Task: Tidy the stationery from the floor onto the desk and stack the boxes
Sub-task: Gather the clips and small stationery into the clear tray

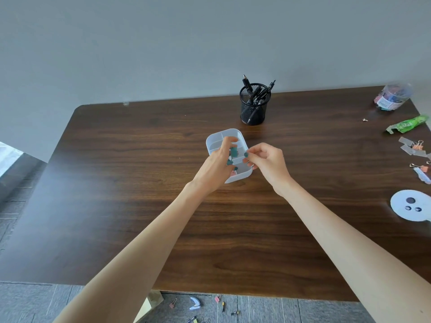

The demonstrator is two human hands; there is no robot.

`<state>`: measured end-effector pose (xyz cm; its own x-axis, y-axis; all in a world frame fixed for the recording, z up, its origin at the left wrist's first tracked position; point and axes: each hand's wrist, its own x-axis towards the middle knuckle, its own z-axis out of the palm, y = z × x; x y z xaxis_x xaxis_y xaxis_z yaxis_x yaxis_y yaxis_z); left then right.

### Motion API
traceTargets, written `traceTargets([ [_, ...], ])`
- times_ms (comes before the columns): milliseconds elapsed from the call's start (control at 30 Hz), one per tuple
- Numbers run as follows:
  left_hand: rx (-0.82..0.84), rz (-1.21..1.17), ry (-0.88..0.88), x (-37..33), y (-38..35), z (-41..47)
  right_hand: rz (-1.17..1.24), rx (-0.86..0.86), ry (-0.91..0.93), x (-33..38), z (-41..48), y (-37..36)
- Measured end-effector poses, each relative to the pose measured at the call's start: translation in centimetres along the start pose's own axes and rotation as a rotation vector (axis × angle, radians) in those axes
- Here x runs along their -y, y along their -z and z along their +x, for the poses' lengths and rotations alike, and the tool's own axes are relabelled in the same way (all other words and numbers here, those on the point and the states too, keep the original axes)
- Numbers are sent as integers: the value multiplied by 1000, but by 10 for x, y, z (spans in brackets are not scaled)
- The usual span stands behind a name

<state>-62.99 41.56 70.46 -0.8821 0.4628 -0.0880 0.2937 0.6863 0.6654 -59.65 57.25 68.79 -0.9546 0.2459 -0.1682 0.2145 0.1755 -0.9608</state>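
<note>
A white compartment box (pixel 218 139) sits in the middle of the dark wooden desk (pixel 140 206). My left hand (pixel 215 167) hovers over the box with teal binder clips (pixel 233 152) pinched in its fingers. My right hand (pixel 268 163) is at the box's right rim, fingers pinched together; what they hold, if anything, is too small to tell. A pink item (pixel 233 174) lies in the box's near compartment. On the floor below the desk's front edge lie several binder clips (pixel 173 303), a small blue-white staple remover (pixel 194 303) and other small pieces.
A black mesh pen cup (pixel 254 108) with pens stands behind the box. At the right edge are a clear tub of clips (pixel 394 96), a green wrapper (pixel 408 124), loose clips with paper strips (pixel 417 145) and a white round disc (pixel 412 206). A wall lies behind.
</note>
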Motion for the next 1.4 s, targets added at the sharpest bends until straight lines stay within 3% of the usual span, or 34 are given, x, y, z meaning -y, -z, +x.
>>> traceTargets([
  [133,-70,-61,75,-4,-3,6,-125,-152,28,-5,5,14],
  [333,-61,49,72,-10,-17,11,-501,-52,117,-17,6,14],
  [567,-70,194,32,-7,-28,10,-447,-130,85,-21,0,18],
  [833,-94,277,-22,-2,-18,-7,-535,-92,110,-13,-20,9],
  [1067,-238,391,-41,2,12,-63,-753,-6,266,14,-65,-6],
  [1267,-238,407,4,16,34,-148,-943,125,419,35,-133,-52],
  [1400,-241,397,64,38,42,-227,-1004,193,425,36,-196,-95],
])
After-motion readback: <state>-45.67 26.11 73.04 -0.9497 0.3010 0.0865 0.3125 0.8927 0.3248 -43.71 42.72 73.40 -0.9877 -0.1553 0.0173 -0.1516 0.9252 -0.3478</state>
